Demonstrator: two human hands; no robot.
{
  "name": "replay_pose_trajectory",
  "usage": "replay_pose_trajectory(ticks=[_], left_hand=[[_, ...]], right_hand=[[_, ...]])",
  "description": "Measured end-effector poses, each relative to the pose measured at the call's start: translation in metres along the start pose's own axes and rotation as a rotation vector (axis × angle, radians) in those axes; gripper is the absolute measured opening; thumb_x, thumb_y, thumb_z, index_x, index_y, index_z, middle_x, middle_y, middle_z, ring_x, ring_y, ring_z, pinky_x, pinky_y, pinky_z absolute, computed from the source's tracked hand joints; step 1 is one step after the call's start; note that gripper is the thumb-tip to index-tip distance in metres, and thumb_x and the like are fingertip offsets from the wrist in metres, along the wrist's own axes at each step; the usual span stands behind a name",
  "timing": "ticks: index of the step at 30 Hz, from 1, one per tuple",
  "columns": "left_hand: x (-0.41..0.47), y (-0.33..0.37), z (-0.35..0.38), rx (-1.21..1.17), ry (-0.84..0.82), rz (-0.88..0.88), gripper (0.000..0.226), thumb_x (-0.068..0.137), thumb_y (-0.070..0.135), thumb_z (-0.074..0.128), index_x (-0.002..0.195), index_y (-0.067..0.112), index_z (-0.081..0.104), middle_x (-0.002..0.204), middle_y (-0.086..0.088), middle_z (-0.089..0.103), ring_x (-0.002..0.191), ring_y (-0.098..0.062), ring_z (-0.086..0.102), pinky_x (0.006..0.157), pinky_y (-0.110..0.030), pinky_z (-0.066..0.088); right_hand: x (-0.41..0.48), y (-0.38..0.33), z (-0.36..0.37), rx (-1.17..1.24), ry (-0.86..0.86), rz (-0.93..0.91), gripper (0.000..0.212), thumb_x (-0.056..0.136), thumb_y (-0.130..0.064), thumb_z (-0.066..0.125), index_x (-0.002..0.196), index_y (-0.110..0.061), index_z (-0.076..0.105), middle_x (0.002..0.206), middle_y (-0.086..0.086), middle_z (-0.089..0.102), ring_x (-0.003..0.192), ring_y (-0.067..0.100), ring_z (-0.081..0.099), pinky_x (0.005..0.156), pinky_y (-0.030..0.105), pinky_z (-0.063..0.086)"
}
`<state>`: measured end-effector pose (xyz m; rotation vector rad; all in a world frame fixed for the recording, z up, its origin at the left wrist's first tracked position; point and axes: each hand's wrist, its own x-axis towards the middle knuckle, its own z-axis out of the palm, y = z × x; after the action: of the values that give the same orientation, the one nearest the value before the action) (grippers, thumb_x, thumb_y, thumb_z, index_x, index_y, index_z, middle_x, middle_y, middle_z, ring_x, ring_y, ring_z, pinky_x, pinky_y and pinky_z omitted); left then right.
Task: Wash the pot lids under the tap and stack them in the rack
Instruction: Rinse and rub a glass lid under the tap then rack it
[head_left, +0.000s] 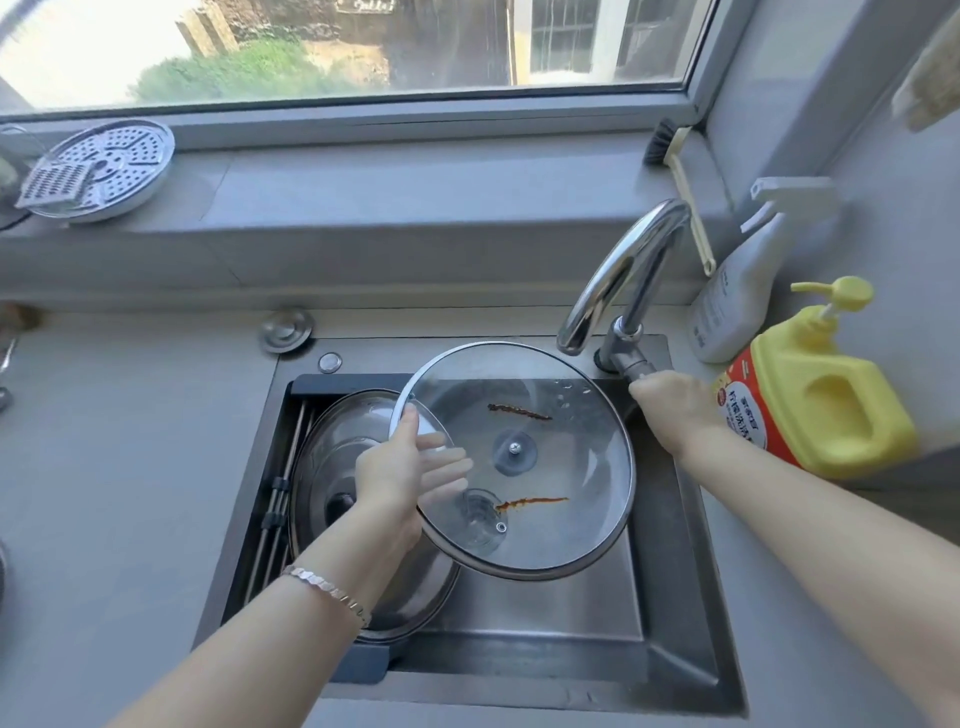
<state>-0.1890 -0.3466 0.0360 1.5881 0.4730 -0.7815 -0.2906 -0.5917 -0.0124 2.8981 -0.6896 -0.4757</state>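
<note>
A large glass pot lid (561, 467) with a steel rim and two brown streaks is held tilted over the sink (670, 613), underside up, below the tap spout (613, 275). My left hand (400, 467) grips its left rim, thumb on top and fingers seen through the glass underneath. My right hand (675, 405) grips the tap handle at the sink's back right. A second glass lid (337, 467) lies on the roll-up rack (278, 509) over the sink's left side, partly hidden by my left arm. No water stream is visible.
A yellow dish-soap pump bottle (826, 395) and a grey spray bottle (737, 291) stand right of the tap. A brush (680, 176) leans on the windowsill. A perforated steamer plate (104, 166) rests on the sill at left. Grey counter surrounds the sink.
</note>
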Motion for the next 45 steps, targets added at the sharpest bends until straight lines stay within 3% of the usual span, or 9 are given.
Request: replay_pose_trajectory(ticks=[9,14,20,23,26,30,35,39,45], left_hand=[[0.004,-0.005,-0.003,-0.015,-0.016,-0.02,0.046,0.094,0.043,0.047,0.084,0.0,0.059,0.077,-0.019,0.068,0.058,-0.024,0.069,0.045,-0.029,0.055],[0.005,-0.006,0.002,0.015,-0.008,0.004,0.046,0.093,0.043,0.048,0.086,-0.001,0.059,0.076,-0.02,0.068,0.055,-0.023,0.069,0.046,-0.03,0.057],[-0.012,-0.01,0.016,0.029,-0.002,0.066,0.041,0.094,0.036,0.05,0.084,-0.001,0.063,0.068,-0.016,0.069,0.056,-0.025,0.068,0.052,-0.033,0.057],[-0.015,-0.011,0.012,-0.021,0.0,0.05,0.041,0.091,0.038,0.054,0.084,0.0,0.066,0.068,-0.014,0.071,0.059,-0.027,0.07,0.057,-0.037,0.059],[-0.017,-0.009,0.008,-0.023,-0.03,0.057,0.044,0.094,0.04,0.048,0.083,-0.001,0.061,0.074,-0.02,0.07,0.053,-0.023,0.069,0.05,-0.033,0.057],[-0.023,-0.006,0.012,-0.073,-0.033,0.055,0.039,0.094,0.035,0.051,0.084,-0.001,0.061,0.072,-0.018,0.069,0.052,-0.022,0.069,0.047,-0.03,0.056],[-0.021,-0.01,0.01,-0.03,-0.045,0.05,0.046,0.094,0.041,0.047,0.087,-0.003,0.06,0.075,-0.021,0.069,0.053,-0.023,0.069,0.048,-0.031,0.056],[-0.024,-0.012,0.01,-0.043,-0.051,0.011,0.04,0.093,0.037,0.051,0.08,0.001,0.064,0.057,-0.01,0.07,0.051,-0.021,0.068,0.047,-0.03,0.057],[-0.027,-0.017,0.013,0.044,-0.043,0.042,0.042,0.094,0.034,0.05,0.08,-0.002,0.065,0.057,-0.007,0.069,0.048,-0.016,0.067,0.041,-0.024,0.053]], right_hand=[[0.001,0.001,0.01,0.095,0.084,-0.009,0.019,0.086,0.003,0.047,0.097,-0.003,0.06,0.101,0.015,0.062,0.094,0.031,0.058,0.07,0.033,0.044],[-0.015,-0.027,-0.003,0.6,0.488,-0.047,0.036,0.081,0.013,0.052,0.115,0.004,0.061,0.12,0.021,0.062,0.118,0.034,0.055,0.107,0.038,0.03],[-0.062,-0.125,-0.01,0.59,0.111,-0.416,0.081,0.088,-0.062,0.013,0.148,-0.008,0.007,0.153,0.005,-0.008,0.142,0.016,-0.01,0.116,0.033,-0.005],[-0.058,-0.128,-0.008,0.503,0.236,-0.589,0.078,0.09,-0.063,0.007,0.147,-0.009,0.009,0.152,0.003,0.005,0.143,0.017,0.006,0.114,0.03,-0.002],[-0.045,-0.102,-0.015,0.501,0.213,-0.308,0.089,0.074,-0.072,-0.016,0.142,-0.014,-0.012,0.15,-0.002,-0.015,0.143,0.015,-0.009,0.112,0.025,-0.015],[-0.061,-0.125,-0.022,0.457,0.177,-0.499,0.079,0.09,-0.06,0.0,0.145,-0.005,0.017,0.152,0.011,0.018,0.14,0.023,0.013,0.113,0.032,0.004],[-0.052,-0.095,-0.019,0.476,0.155,-0.278,0.087,0.079,-0.067,-0.008,0.147,-0.013,-0.007,0.154,0.003,-0.015,0.142,0.013,-0.016,0.112,0.026,-0.017],[-0.07,-0.123,-0.018,0.423,0.175,-0.528,0.079,0.09,-0.059,0.0,0.146,-0.006,0.019,0.153,0.008,0.012,0.142,0.021,0.013,0.113,0.031,0.004],[-0.052,-0.129,-0.037,0.551,0.143,-0.301,0.086,0.074,-0.056,-0.004,0.148,-0.012,-0.005,0.154,0.003,-0.016,0.136,0.008,-0.024,0.113,0.027,-0.016]])
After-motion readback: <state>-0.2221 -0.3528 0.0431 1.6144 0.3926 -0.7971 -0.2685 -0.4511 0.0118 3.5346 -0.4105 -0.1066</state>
